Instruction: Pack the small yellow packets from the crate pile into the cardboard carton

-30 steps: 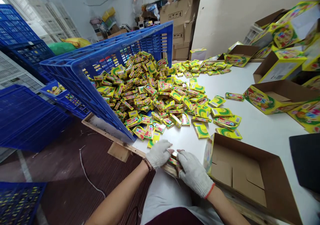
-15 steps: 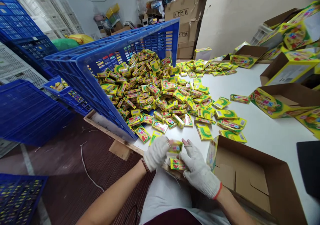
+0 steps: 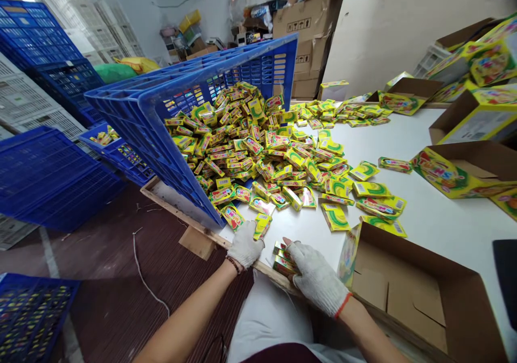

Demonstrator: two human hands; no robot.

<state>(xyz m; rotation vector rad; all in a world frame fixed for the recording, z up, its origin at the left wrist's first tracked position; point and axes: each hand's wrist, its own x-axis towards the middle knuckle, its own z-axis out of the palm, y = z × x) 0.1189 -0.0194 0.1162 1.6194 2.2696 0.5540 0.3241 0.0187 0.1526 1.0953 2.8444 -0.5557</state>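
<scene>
My left hand (image 3: 245, 245), in a white knit glove, is at the table's front edge with its fingers closed on a small yellow-and-green candy box (image 3: 263, 225). To its right, my gloved right hand (image 3: 319, 271) grips a short stack of small candy boxes (image 3: 284, 260) standing at the edge; its palm hides part of them. Beyond both hands spreads a big heap of the same candy boxes (image 3: 258, 147), spilling out of a blue plastic crate (image 3: 147, 102) tipped on its side. An open cardboard carton (image 3: 407, 293), its inside bare brown, stands beside my right forearm.
More open printed cartons (image 3: 452, 172) line the right side of the white table (image 3: 398, 137). A dark flat object (image 3: 504, 274) lies at the right edge. Blue crates (image 3: 52, 180) are stacked on the left, and brown cardboard boxes (image 3: 307, 34) stand behind.
My left hand has moved left and forward, away from the stack, onto a loose candy box. The right hand stays with the stack, which now sits lower at the edge. The view has shifted slightly.
</scene>
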